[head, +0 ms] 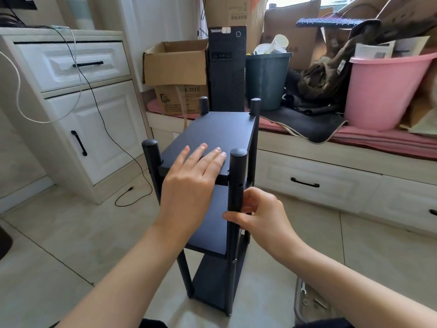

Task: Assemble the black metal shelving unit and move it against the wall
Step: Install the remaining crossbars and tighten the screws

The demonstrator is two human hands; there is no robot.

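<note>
The black metal shelving unit stands upright on the tiled floor in front of me, with three shelves and four round posts. My left hand lies flat on the near end of the top shelf, fingers straight. My right hand grips the near right post just below the top shelf, thumb across its front and fingers curled behind it. The near left post stands free. The lower shelves are partly hidden behind my arms.
A white cabinet with trailing cables stands at left. Behind the unit, a window bench with drawers carries cardboard boxes, a computer tower, a dark bin and a pink tub. Small hardware and a wrench lie on the floor at lower right.
</note>
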